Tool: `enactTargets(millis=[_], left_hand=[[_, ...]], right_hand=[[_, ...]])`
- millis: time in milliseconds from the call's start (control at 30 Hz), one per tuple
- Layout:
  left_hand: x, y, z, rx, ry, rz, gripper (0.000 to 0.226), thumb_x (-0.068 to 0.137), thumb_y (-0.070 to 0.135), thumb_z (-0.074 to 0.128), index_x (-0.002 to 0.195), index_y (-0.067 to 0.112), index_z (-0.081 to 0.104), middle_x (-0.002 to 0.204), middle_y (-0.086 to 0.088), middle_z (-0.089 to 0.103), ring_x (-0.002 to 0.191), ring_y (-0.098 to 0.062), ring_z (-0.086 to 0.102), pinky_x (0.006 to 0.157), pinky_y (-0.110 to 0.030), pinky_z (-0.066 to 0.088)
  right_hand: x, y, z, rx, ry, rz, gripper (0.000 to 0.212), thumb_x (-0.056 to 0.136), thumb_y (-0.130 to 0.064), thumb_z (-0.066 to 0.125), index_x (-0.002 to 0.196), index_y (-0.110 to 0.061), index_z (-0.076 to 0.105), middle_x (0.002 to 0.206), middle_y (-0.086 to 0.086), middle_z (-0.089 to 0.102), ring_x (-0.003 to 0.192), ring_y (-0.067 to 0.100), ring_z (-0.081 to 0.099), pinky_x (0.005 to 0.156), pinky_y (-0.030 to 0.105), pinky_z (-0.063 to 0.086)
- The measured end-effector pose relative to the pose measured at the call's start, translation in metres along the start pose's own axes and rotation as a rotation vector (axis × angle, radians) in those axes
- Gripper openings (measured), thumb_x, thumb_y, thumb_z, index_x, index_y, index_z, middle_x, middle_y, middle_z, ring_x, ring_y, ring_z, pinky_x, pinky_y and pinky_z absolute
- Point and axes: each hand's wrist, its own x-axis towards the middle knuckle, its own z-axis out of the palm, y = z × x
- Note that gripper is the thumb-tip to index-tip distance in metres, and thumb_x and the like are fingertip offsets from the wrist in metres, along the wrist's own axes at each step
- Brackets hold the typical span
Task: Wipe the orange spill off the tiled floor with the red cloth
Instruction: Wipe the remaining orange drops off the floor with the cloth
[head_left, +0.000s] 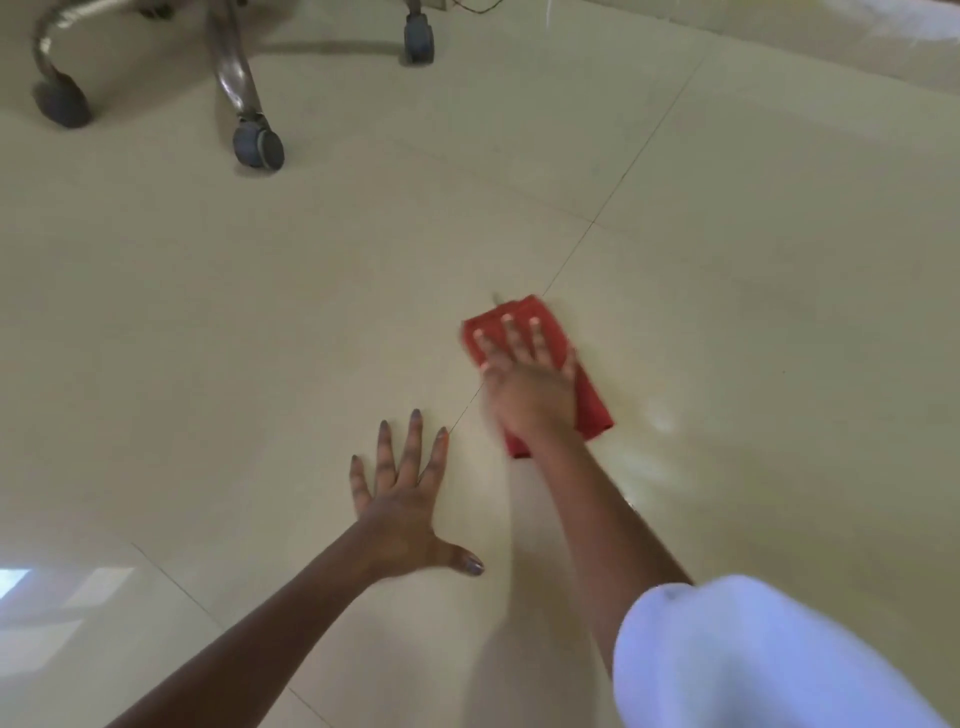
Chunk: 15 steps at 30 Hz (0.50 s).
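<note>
The folded red cloth (553, 332) lies flat on the cream tiled floor (260, 322), across a grout line. My right hand (530, 384) presses down on it with fingers spread, blurred by motion. A faint yellowish wet sheen (670, 467) shows on the tile to the right of the cloth; no distinct orange spill is visible. My left hand (405, 499) rests flat on the floor, fingers splayed, a short way left of the cloth and holding nothing.
A wheeled chair base (234, 78) with grey casters (258, 147) stands at the top left. A wall edge runs along the top right. A light blue sleeve or garment (753, 660) fills the bottom right corner.
</note>
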Motion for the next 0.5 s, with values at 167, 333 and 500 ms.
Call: enactTargets(millis=[167,333,500], left_hand=[[-0.004,0.006,-0.005,0.029,-0.022,-0.036,0.147,0.037,0.085,0.062,0.121,0.037,-0.049,0.13,0.009,-0.059,0.117,-0.026,-0.057,0.102,-0.057,-0.024],[0.004,0.045,-0.005,0.055,-0.059,0.055,0.144,0.039,0.089,0.054,0.125,0.025,-0.043,0.13,0.005,-0.059,0.118,-0.023,-0.056,0.099,-0.059,-0.026],[0.014,0.102,0.012,0.194,-0.018,0.315,0.139,0.054,0.087,0.053,0.142,0.014,-0.025,0.144,-0.005,-0.044,0.126,-0.022,-0.047,0.105,-0.045,-0.028]], right_hand=[[-0.069,0.047,0.01,0.054,0.144,0.364,0.051,0.098,-0.039,0.019,0.147,-0.044,0.007,0.159,-0.007,-0.004,0.145,0.021,-0.011,0.11,0.059,-0.005],[-0.074,0.021,0.013,0.017,0.021,-0.036,0.048,0.097,-0.043,0.017,0.145,-0.046,0.014,0.159,-0.011,0.0,0.145,0.019,-0.009,0.111,0.055,-0.007],[-0.103,0.141,-0.014,0.051,0.085,0.465,0.049,0.099,-0.043,0.016,0.146,-0.046,0.001,0.159,-0.008,-0.008,0.145,0.019,-0.012,0.113,0.056,-0.004]])
